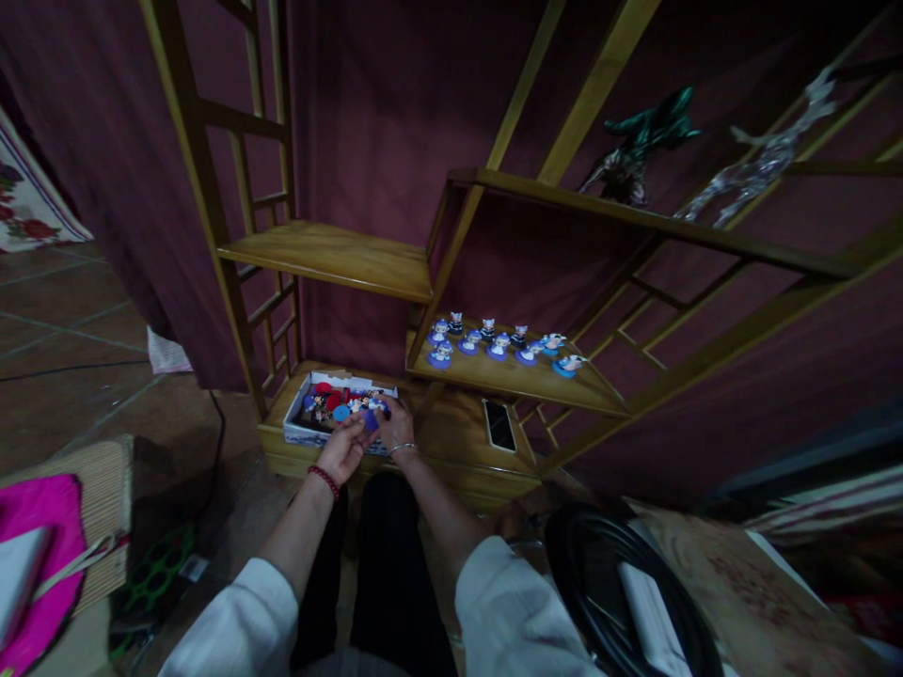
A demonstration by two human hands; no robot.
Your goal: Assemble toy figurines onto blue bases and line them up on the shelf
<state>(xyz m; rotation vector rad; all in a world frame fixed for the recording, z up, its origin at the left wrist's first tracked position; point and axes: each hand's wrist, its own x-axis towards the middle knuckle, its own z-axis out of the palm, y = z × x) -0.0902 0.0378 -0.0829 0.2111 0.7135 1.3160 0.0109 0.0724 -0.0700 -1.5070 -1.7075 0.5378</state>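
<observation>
Left hand (pixel 344 449) and right hand (pixel 395 425) meet, fingers closed together on a small blue-based toy figurine (pixel 370 419) (details blurred), directly over the near edge of the white cardboard box of figurines (pixel 296 425) on the bottom wooden shelf (pixel 451 442).

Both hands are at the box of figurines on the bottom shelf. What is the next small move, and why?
Probably lift the blue-based figurine clear of the box and carry it up to the row of figurines on the shelf. The left hand and right hand meet on it at the box's front edge, and the row has room at its right end.
</observation>
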